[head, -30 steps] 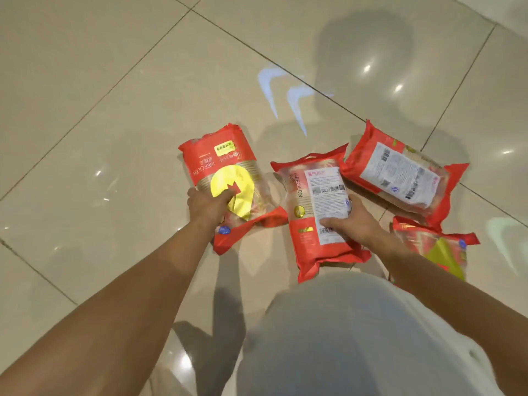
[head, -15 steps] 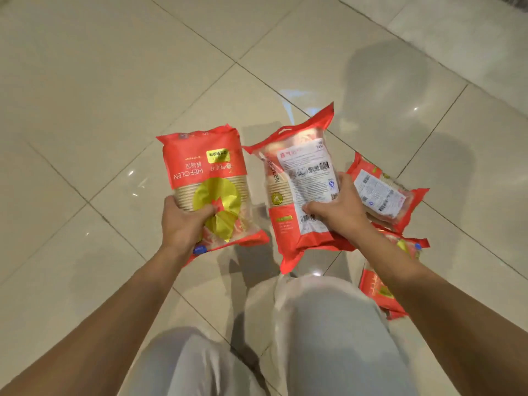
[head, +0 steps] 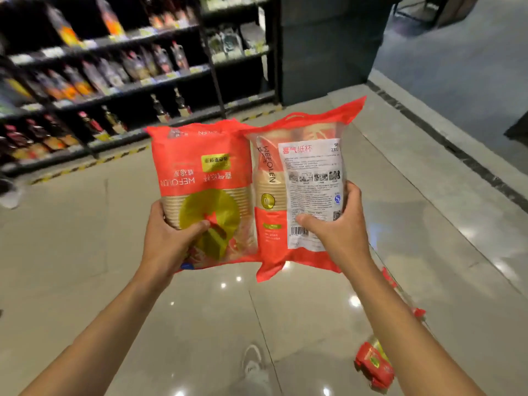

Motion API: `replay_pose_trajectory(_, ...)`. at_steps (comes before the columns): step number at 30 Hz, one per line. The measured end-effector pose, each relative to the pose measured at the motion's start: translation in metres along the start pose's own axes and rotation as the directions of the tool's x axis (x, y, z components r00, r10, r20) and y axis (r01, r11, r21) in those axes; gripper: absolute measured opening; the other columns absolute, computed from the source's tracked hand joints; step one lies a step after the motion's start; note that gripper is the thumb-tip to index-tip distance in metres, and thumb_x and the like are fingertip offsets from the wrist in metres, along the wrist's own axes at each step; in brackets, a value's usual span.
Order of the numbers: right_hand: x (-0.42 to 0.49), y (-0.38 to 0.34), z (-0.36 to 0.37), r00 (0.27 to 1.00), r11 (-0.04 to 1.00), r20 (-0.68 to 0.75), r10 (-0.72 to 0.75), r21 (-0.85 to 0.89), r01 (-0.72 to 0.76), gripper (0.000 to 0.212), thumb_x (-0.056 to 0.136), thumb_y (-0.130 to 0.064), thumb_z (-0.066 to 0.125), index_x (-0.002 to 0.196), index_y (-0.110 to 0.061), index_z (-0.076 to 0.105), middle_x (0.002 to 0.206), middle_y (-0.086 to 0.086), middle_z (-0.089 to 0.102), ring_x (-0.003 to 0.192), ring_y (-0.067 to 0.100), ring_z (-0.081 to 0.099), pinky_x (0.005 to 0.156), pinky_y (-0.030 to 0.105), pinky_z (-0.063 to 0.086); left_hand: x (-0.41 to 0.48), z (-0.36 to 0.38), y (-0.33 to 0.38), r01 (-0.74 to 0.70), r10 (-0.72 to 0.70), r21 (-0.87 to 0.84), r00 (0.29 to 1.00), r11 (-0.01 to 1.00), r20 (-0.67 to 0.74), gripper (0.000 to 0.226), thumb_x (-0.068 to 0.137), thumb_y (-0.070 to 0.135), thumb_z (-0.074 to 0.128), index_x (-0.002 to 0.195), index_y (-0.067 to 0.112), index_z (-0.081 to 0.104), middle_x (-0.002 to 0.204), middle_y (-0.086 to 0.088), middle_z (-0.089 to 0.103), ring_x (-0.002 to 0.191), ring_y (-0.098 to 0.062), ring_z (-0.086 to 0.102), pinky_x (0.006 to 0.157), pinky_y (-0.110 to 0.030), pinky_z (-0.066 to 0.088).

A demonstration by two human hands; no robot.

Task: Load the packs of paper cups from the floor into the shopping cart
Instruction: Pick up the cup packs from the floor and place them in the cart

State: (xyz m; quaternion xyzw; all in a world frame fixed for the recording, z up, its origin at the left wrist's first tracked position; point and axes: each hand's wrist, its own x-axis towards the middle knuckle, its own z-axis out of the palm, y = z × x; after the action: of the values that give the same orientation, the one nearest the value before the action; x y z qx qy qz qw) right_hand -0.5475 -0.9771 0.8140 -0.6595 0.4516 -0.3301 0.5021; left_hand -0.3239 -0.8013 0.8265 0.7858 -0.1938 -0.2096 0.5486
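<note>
Head view shows broad tiled floor [head: 85,252] stretching ahead of both hands and out to their left, bare and open, with plenty of room to swing or walk. Farther ahead and to the left of the hands stands a dark shelving unit [head: 128,81] stocked with bottles and pouches, its foot edged by a striped strip; that edge bounds movement on that side. To the right of the hands the tiles meet a dark border band [head: 457,150]. No shopping cart is visible, so its direction cannot be told.

The left hand [head: 168,241] is closed around the lower part of one pack of paper cups [head: 200,190], printed face up and upside down to the wearer. The right hand [head: 337,232] is wrapped around the second pack [head: 300,178], label side showing, thumb across the label. The two packs sit side by side, apparently touching along their inner edges.

Likely trouble: each pack is held low by one hand on slick film, so the taller upper part could flop or the pack slip out during a quick turn. Below and behind the right forearm, two more packs remain on the floor: one near the right foot [head: 374,364] and a red edge of another [head: 418,311] beside the arm. Stepping back or right could trample them. A shoe [head: 254,364] shows below, between the arms.
</note>
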Motion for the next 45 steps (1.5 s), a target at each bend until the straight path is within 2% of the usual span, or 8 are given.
replay_pose_trajectory(6,-0.120,-0.120,0.058,0.924,0.965,0.309,-0.224,0.200,0.167,0.082,0.067,-0.021,0.090,0.127,-0.037,0.038,0.125,-0.011,0.060,0.105,-0.001,0.064,0.081,0.022,0.058,-0.151,-0.171,0.040,-0.054,0.051,-0.001,0.942,0.999,-0.331,0.084,0.052,0.041,0.090,0.124,0.021,0.053,0.115,-0.002,0.071,0.101,-0.018,0.072,0.085,-0.043,0.062)
replay_pose_trajectory(12,-0.270,-0.198,0.134,0.685,0.904,0.610,-0.399,0.387,0.182,0.082,0.067,-0.011,0.090,0.128,-0.031,0.039,0.118,-0.013,0.063,0.098,-0.008,0.066,0.071,0.011,0.055,-0.340,-0.319,0.036,-0.050,0.029,-0.011,0.739,0.999,-0.673,0.069,0.047,0.035,0.091,0.107,0.032,0.057,0.107,0.002,0.073,0.093,-0.007,0.072,0.082,-0.039,0.058)
replay_pose_trajectory(15,-0.360,-0.226,0.174,0.550,0.879,0.695,-0.462,0.441,0.182,0.082,0.066,-0.007,0.090,0.126,-0.033,0.041,0.115,-0.015,0.065,0.095,-0.007,0.068,0.071,0.014,0.056,-0.432,-0.378,0.021,-0.038,0.007,-0.019,0.599,0.999,-0.800,0.059,0.055,0.024,0.086,0.103,0.032,0.054,0.101,0.010,0.069,0.078,0.011,0.068,0.078,-0.031,0.055)
replay_pose_trajectory(22,-0.587,-0.248,0.254,0.219,0.874,0.846,-0.486,0.467,0.136,0.081,0.068,-0.002,0.090,0.129,-0.030,0.044,0.115,-0.007,0.068,0.097,0.005,0.072,0.077,0.033,0.063,-0.642,-0.490,-0.058,0.011,-0.133,-0.135,0.283,0.991,-0.950,0.071,0.061,0.019,0.097,0.116,0.031,0.055,0.110,0.004,0.071,0.091,-0.006,0.073,0.084,-0.041,0.060)
replay_pose_trajectory(29,-0.808,-0.237,0.323,-0.003,0.902,0.910,-0.414,0.411,0.132,0.069,0.069,0.000,0.088,0.116,-0.035,0.051,0.109,-0.005,0.071,0.090,0.006,0.073,0.082,0.043,0.062,-0.811,-0.590,-0.146,0.054,-0.227,-0.222,0.103,0.974,-0.968,0.066,0.069,0.008,0.091,0.121,0.021,0.054,0.106,0.004,0.071,0.089,-0.006,0.072,0.078,-0.030,0.058)
replay_pose_trajectory(32,-0.865,-0.234,0.352,-0.046,0.913,0.928,-0.370,0.372,0.165,0.073,0.067,-0.005,0.091,0.126,-0.021,0.052,0.111,-0.004,0.073,0.091,0.006,0.073,0.082,0.042,0.061,-0.851,-0.630,-0.183,0.053,-0.299,-0.295,0.072,0.954,-0.952,0.074,0.068,0.013,0.092,0.129,0.022,0.052,0.110,0.001,0.072,0.098,-0.018,0.072,0.082,-0.039,0.059)
replay_pose_trajectory(40,-0.927,-0.226,0.483,-0.076,0.936,0.964,-0.257,0.267,0.229,0.071,0.071,-0.006,0.089,0.125,-0.024,0.046,0.109,-0.009,0.067,0.092,0.008,0.070,0.073,0.029,0.054,-0.885,-0.732,-0.289,0.048,-0.457,-0.459,-0.037,0.887,-0.888,0.069,0.070,0.013,0.090,0.128,0.020,0.052,0.112,-0.006,0.071,0.097,-0.027,0.073,0.085,-0.053,0.061)
replay_pose_trajectory(45,-0.951,-0.209,0.618,-0.092,0.956,0.990,-0.104,0.125,0.266,0.064,0.073,0.000,0.086,0.122,-0.014,0.046,0.106,0.002,0.067,0.091,0.021,0.069,0.072,0.037,0.056,-0.883,-0.802,-0.362,0.047,-0.565,-0.574,-0.128,0.818,-0.815,0.064,0.069,0.005,0.088,0.123,0.012,0.056,0.104,-0.009,0.074,0.084,-0.025,0.075,0.067,-0.035,0.059)
